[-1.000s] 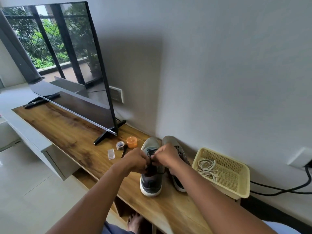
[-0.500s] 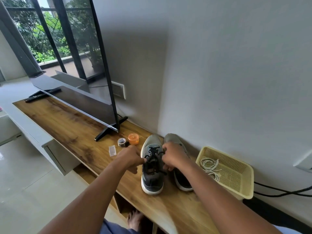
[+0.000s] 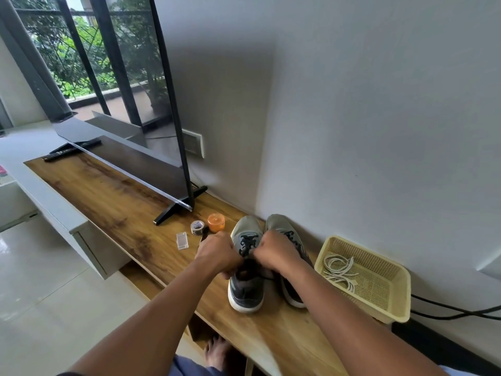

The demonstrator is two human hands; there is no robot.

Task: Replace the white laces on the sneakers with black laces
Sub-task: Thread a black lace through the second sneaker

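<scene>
Pinching the black lace (image 3: 246, 245) over the left sneaker (image 3: 245, 270), both the left hand (image 3: 219, 253) and right hand (image 3: 273, 252) have curled fingers; white laces (image 3: 337, 268) lie in the basket (image 3: 390, 299) on the table (image 3: 122, 210).

A long wooden console top (image 3: 113, 202) carries a black television (image 3: 127, 169), remote (image 3: 71, 150), clear plastic box (image 3: 182, 240), tape roll (image 3: 197, 227), orange jar (image 3: 216, 222), two grey sneakers (image 3: 245, 289) (side by side) and a yellow basket (image 3: 390, 299).
</scene>
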